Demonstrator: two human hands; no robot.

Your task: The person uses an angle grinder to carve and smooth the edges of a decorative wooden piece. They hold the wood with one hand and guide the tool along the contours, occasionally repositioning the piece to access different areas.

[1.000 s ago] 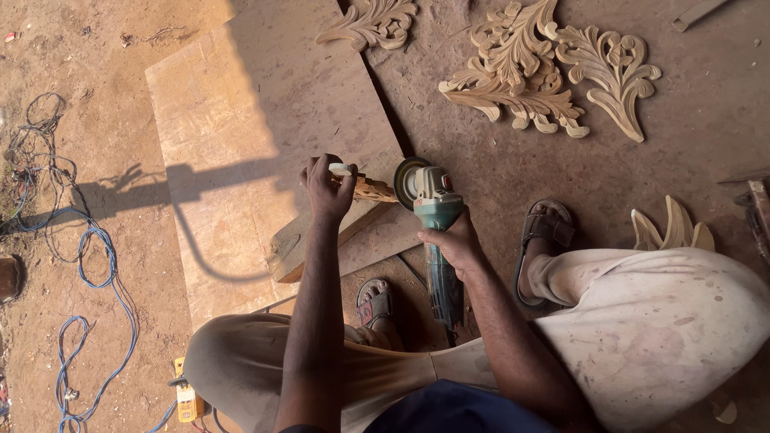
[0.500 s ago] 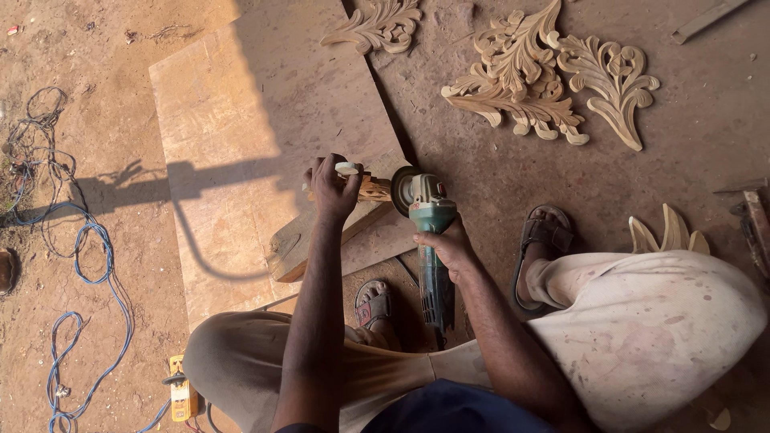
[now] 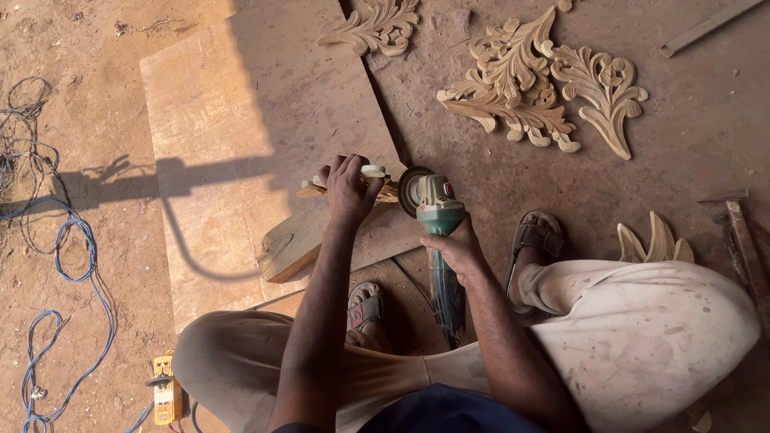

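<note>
Carving [image 3: 353, 186], small pale wood piece w/ leaf-like edges, lies on a short plank [image 3: 321, 236] that rests on a big flat board [image 3: 233, 144] on the dirt floor, just in front of the person's knees. Left hand [image 3: 346, 188] presses down over it, fingers [image 3: 353, 167] curled shut round its top edge, so most of the piece is hidden. Angle grinder [image 3: 437, 232], green body w/ grey head, sits just right of the carving; its disc [image 3: 411, 191] is at the carving's right end, contact can't be told. Right hand [image 3: 457, 250] grips the grinder's body, fingers wrapped tight. Sandalled feet [image 3: 365, 309] flank the tool, one under it, other to the right. Further out: finished scroll carvings [image 3: 537, 92] on the floor upper right, another [image 3: 373, 28] at the top. Blue cable [image 3: 76, 265] loops over the dirt at left, w/ a yellow plug block [image 3: 166, 389] near the knee.
</note>
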